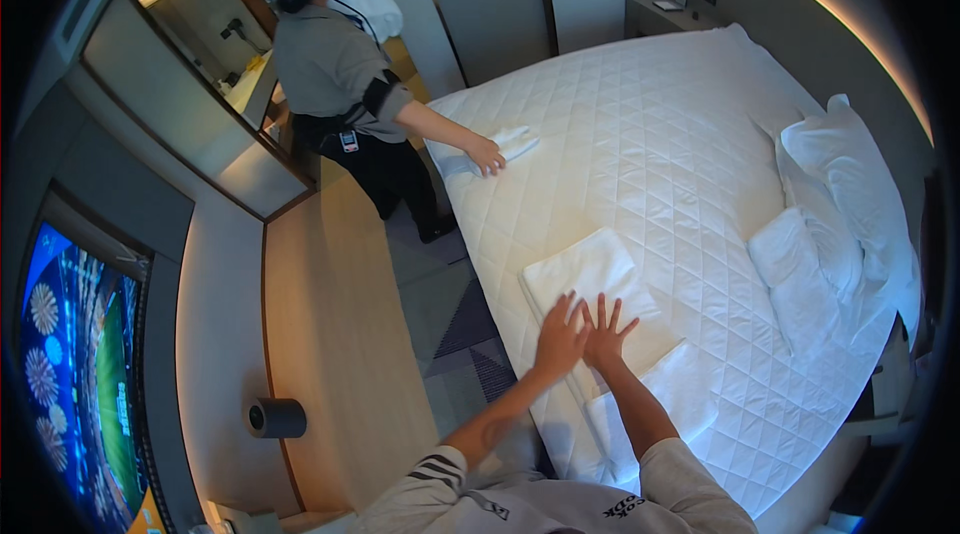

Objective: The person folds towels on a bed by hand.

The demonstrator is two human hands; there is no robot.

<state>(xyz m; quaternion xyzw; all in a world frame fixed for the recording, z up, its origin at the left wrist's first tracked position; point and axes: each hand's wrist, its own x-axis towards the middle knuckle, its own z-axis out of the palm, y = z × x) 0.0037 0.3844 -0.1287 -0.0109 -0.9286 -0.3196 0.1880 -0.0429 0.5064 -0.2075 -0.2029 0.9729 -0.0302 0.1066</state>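
Note:
A folded white towel (589, 267) lies near the side edge of the quilted white bed (637, 136). Both of my hands rest at its lower part, side by side and touching or nearly so. My left hand (561, 342) has its fingers slightly bent over the cloth; my right hand (609, 331) lies with its fingers spread. Under and beside my right forearm is a second white folded cloth (675, 391). Neither hand appears to grasp anything.
Across the bed's corner a person (337, 68) carries white towels (367, 1) and touches a small folded white cloth (517, 144). Pillows (840, 196) are heaped on the right. A wooden bench (337, 294) with a dark cylinder (277, 418) and a lit television (82, 369) stand left.

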